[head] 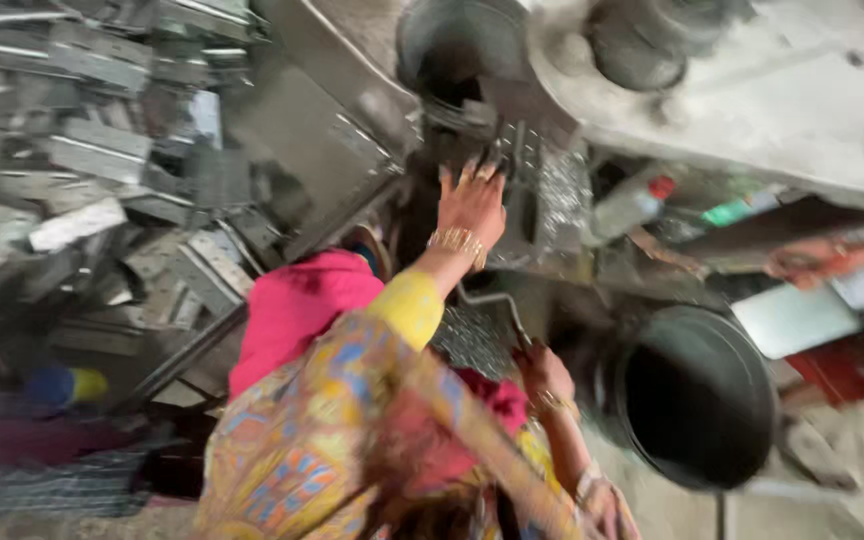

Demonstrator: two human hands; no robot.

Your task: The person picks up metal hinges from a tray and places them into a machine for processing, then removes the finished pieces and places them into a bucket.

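Plates (102,150): heaped at far left, grey metal, blurred.
Left hand (472,205): fingers spread, flat on the dark machine (472,110), bangle at wrist.
Right hand (544,375): lower, closed on a tray (477,335) edge.
Tub (697,395): black, just right.

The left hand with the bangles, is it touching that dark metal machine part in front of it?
Cannot tell. In the blurred head view the left hand reaches up against the dark machine part, fingertips overlapping it, but no contact or gap shows plainly.

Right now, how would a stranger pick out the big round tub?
Start at the pale machine table along the top right. Below it, on the floor, stands the round black tub, right of the right hand. It is the largest, darkest round thing there.
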